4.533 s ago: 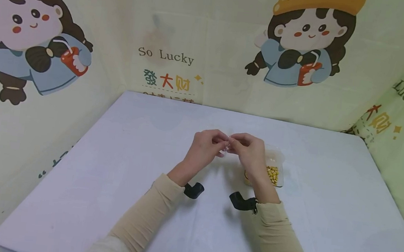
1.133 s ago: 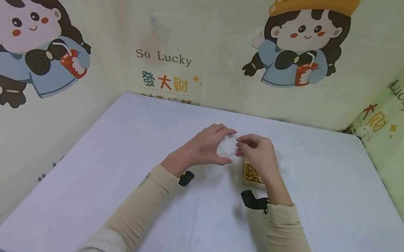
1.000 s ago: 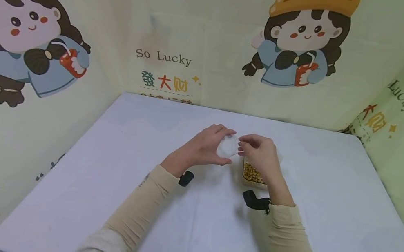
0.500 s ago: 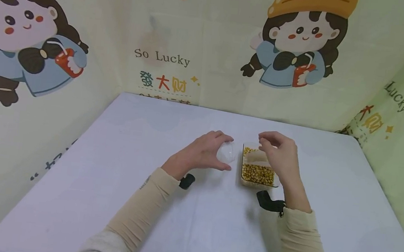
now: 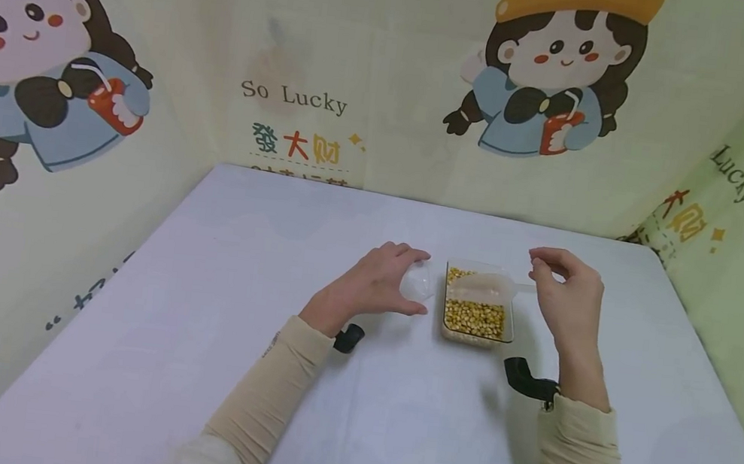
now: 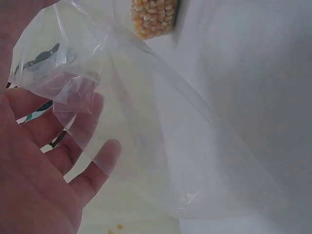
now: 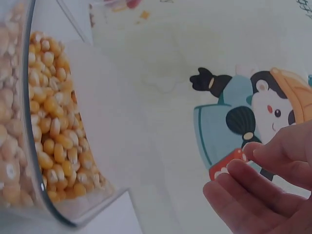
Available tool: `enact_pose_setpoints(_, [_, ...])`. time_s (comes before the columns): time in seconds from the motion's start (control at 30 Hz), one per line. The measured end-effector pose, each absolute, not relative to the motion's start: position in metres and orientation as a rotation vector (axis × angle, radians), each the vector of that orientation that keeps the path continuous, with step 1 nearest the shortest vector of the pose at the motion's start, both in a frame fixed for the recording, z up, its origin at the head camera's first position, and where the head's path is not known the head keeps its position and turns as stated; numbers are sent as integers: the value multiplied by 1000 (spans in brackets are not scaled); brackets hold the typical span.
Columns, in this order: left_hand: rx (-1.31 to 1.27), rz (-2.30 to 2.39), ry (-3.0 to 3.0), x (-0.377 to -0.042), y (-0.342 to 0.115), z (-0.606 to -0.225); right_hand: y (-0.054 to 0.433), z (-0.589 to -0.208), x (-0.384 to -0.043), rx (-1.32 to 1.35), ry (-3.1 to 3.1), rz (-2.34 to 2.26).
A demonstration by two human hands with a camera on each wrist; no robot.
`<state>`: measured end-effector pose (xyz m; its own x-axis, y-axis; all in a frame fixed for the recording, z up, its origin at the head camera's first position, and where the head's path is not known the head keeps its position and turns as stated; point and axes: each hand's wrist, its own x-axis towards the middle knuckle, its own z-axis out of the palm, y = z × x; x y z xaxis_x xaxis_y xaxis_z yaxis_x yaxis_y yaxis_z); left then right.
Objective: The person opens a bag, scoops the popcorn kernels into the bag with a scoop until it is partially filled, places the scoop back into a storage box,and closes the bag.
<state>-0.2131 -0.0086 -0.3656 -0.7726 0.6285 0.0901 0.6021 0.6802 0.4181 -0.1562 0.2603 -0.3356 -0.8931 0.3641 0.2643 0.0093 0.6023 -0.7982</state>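
Clear bag, white scoop, handle pointing right

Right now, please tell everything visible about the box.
The box looks like clear plastic or glass, open on top, with rounded corners. It stands upright on the table, between left hand and right hand, touched by neither. Yellow corn lies inside; a pale piece, perhaps a scoop, reaches over the right rim.
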Motion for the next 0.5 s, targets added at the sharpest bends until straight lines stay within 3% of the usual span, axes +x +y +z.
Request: enact_pose_setpoints(0.5, [973, 674, 2852, -214, -10, -375, 287, -359, -162, -662, -2390, 1208])
